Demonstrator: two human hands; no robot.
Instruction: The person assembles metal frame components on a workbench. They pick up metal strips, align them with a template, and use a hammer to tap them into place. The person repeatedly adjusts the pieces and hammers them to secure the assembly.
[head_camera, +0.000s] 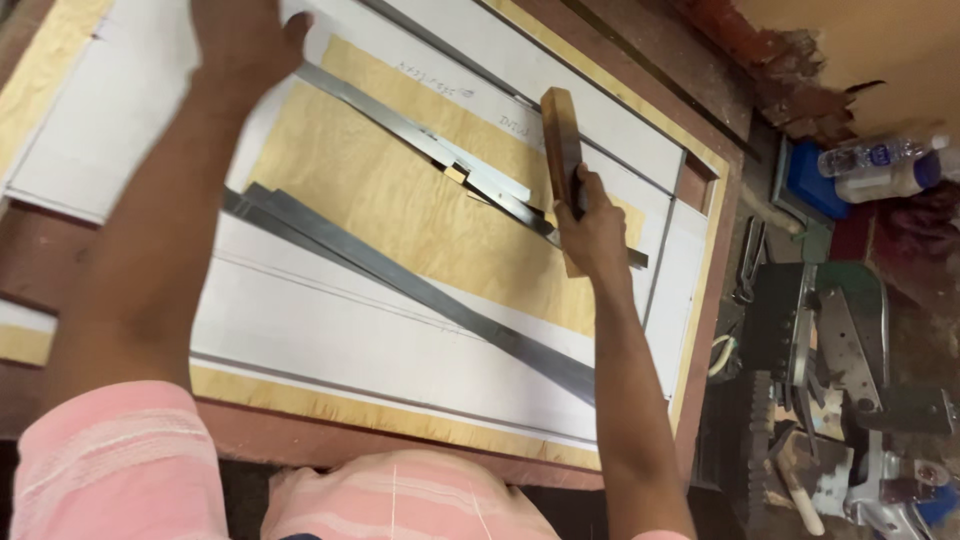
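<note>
While the bench (715, 300) carries a plywood sheet (400, 200) overlaid with white panels (330, 340) and grey metal strips (420, 285), the right hand (592, 232) has its fingers closed around a wooden block (562, 140), the left hand (243, 40) presses flat on a panel, and a clear bottle (880, 155) lies by the crumbling wall (800, 60).

Left hand (245, 40) flat, arm outstretched; right hand (592, 232) clenched, arm extended.

The right hand (592, 232) grips a wooden block (562, 140) over the metal strips (470, 175); the left hand (243, 40) presses the far-left white panel (110, 110).
</note>
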